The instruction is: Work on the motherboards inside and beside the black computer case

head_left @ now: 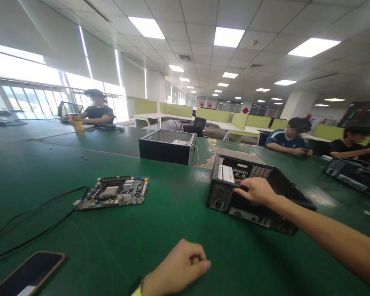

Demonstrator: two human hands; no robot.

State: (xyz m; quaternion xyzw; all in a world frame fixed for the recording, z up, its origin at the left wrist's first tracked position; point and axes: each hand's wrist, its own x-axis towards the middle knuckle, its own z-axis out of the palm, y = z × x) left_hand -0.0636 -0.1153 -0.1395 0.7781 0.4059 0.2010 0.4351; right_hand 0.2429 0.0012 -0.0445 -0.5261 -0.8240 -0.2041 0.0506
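My right hand (259, 191) reaches over the near edge of a black open computer case (283, 181). Its thumb and fingers close on the rim beside the power supply (223, 174), which has a white label; some fingertips are hidden inside. The case's rear panel with its ports faces me. My left hand (180, 265) is curled near the front of the table, its fingers bent in with nothing visible in them. Left of the case lies a bare motherboard (120, 193) with a processor and memory sticks, apart from both hands.
The green table (160, 222) carries a phone (31, 273) at the front left and black cables (46, 205) running to the motherboard. A second case shell (166, 154) stands farther back. Another case (354, 172) is at the right. Several people sit around the table.
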